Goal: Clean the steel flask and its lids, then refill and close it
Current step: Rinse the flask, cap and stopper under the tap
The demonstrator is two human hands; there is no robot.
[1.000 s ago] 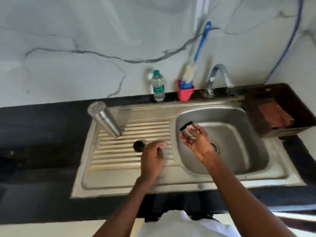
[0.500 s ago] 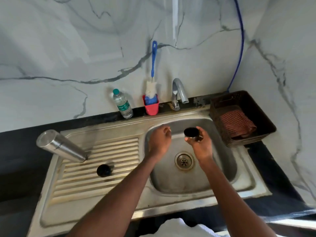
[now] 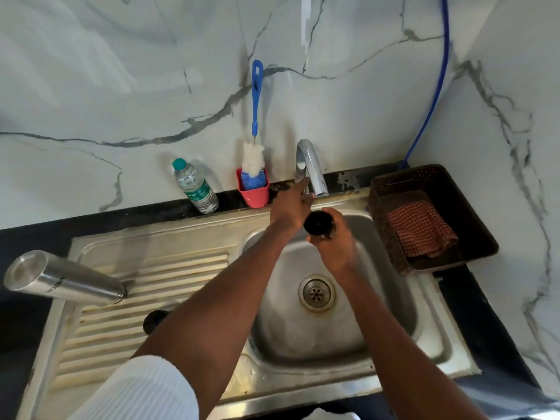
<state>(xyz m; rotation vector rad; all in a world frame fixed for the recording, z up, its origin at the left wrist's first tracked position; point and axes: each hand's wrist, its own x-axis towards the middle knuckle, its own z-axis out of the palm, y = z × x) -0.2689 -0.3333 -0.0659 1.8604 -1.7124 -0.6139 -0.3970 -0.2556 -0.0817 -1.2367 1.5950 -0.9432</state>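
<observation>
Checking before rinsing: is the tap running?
Off, as far as shows: no stream falls from the tap spout above the lid. The left hand reaches its base.

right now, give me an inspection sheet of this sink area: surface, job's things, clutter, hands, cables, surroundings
Surface: steel sink with ribbed drainboard, set in a black counter; no water seen running.
Job's things: steel flask stands on the drainboard, leaning in this view; black inner lid rests on the ribs; cup lid held over the basin.
Clutter: water bottle, bottle brush in a red holder, brown basket with a checked cloth.
Hands: left hand reaches to the tap base; right hand grips the cup lid.
Cables: blue hose runs down the wall behind the basket.
Surroundings: marble-patterned walls.
</observation>
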